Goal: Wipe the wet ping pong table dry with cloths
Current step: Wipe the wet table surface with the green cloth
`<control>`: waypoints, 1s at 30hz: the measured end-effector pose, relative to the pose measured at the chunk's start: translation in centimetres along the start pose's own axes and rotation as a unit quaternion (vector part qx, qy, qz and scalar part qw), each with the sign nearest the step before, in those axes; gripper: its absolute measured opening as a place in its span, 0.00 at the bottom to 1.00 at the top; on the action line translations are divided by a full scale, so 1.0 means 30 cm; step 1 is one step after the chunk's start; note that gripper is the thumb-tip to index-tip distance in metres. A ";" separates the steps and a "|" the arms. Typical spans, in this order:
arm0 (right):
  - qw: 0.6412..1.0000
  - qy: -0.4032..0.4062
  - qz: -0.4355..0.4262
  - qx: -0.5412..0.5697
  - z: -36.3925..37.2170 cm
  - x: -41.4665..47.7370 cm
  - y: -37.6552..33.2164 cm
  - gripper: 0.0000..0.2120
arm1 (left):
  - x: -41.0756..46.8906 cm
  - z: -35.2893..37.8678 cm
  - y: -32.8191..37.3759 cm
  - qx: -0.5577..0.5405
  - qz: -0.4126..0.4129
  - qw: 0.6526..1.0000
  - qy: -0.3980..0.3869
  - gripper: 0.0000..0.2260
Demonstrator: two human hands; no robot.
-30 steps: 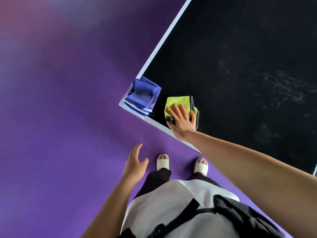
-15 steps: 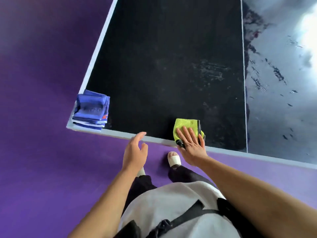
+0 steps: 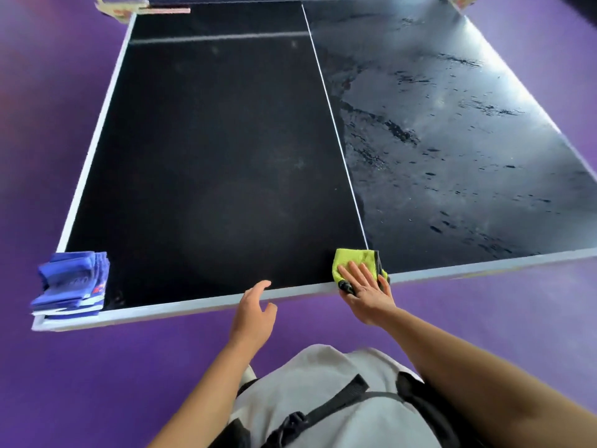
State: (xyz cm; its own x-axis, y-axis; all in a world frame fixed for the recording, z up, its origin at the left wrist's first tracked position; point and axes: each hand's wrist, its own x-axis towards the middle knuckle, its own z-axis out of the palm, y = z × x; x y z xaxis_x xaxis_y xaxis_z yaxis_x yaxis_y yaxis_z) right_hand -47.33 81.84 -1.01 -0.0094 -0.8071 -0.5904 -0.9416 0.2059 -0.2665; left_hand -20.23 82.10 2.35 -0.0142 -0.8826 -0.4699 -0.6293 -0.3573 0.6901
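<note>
Two hands, one cloth in use, one stack in reserve. Your right hand (image 3: 366, 287) lies flat on the yellow-green cloth (image 3: 352, 261), fingers straight and spread, pressing it down rather than grasping it. The cloth sits at the near edge of the ping pong table (image 3: 210, 156), at the foot of the white centre line (image 3: 332, 124); a dark trim of it shows at its right side and under your palm. Your left hand (image 3: 253, 313) hangs released, fingers loosely curved, holding nothing, its fingertips over the near white edge band, left of the cloth; whether it touches the band cannot be told.

Table surface, left half: matt black, with faint smears. Right half: glossy, covered with a sheen of water and dark streaks, bright glare toward the far right.

Near left corner: a stack of folded blue cloths (image 3: 72, 282), well apart from both hands.

Floor (image 3: 97, 383): purple, all round the table. Your torso at the bottom: a light grey top crossed by a black strap (image 3: 323, 412).
</note>
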 end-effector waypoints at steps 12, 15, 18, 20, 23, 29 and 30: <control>0.978 0.087 0.130 0.135 -0.202 -0.085 0.739 0.26 | -0.075 0.476 0.300 0.057 -0.012 0.996 -0.069 0.22; 0.928 0.130 0.231 0.260 -0.276 -0.129 0.891 0.24 | -0.042 0.529 0.398 0.052 0.011 0.996 -0.078 0.21; 0.804 0.218 0.289 0.471 -0.354 -0.217 0.921 0.21 | -0.017 0.574 0.515 0.027 0.030 0.995 -0.094 0.18; 0.739 0.263 0.271 0.558 -0.375 -0.276 0.896 0.19 | -0.008 0.607 0.591 0.002 0.044 0.992 -0.122 0.14; 0.712 0.239 0.219 0.623 -0.356 -0.311 0.774 0.17 | -0.009 0.650 0.684 -0.057 0.056 0.981 -0.176 0.10; 0.617 -0.029 0.076 0.782 -0.410 -0.241 0.433 0.24 | -0.018 0.622 0.770 -0.265 -0.005 0.919 -0.292 0.37; 0.625 -0.072 0.030 0.776 -0.424 -0.230 0.382 0.27 | -0.006 0.593 0.763 -0.302 -0.020 0.907 -0.292 0.33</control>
State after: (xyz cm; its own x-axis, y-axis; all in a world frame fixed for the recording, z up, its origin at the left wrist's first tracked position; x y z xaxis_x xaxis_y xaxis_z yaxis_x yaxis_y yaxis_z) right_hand -62.35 82.73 9.71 0.1070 -0.7370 -0.6674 0.5222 0.6129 -0.5930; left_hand -48.46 79.52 8.45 -0.5209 -0.6158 -0.5911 -0.0995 -0.6439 0.7586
